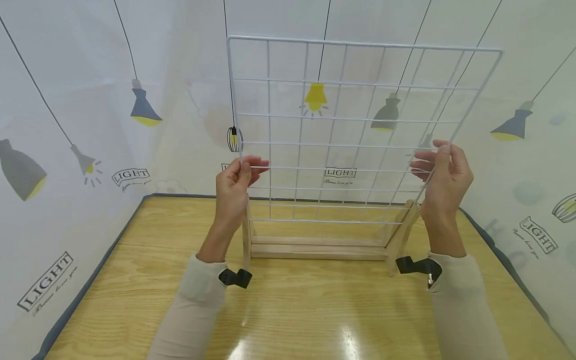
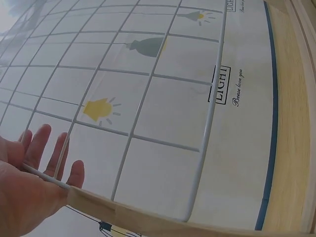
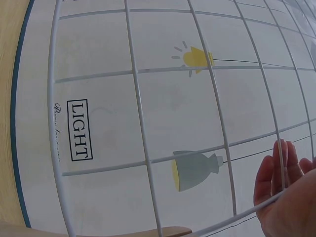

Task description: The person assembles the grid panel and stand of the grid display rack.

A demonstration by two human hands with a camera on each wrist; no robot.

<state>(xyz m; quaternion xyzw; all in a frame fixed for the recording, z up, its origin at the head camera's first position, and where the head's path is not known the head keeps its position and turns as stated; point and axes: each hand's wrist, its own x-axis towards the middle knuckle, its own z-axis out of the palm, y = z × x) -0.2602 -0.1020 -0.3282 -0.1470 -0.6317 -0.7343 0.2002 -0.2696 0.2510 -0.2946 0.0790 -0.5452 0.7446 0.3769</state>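
A white wire grid panel [image 1: 330, 118] stands upright, leaning back, between the side posts of a pale wooden stand [image 1: 315, 251]. My left hand [image 1: 236, 187] pinches its left side rod, thumb in front and fingers behind the mesh. On the opposite side rod, slightly higher, my right hand [image 1: 445, 182] holds on with its thumb in front and its fingers reaching behind. The left wrist view has the fingers of the left hand [image 2: 29, 197] spread behind the wires, just beyond a wooden post [image 2: 108, 211]. Fingers of the right hand [image 3: 291, 207] likewise show through the mesh.
The stand is on a light wood-grain table [image 1: 288, 305]. White cloth [image 1: 189, 150] printed with lamps and the word LIGHT surrounds the table at the back and both sides. Black straps [image 1: 236, 278] stick out from the sleeve cuffs, close to the stand's feet in the head view.
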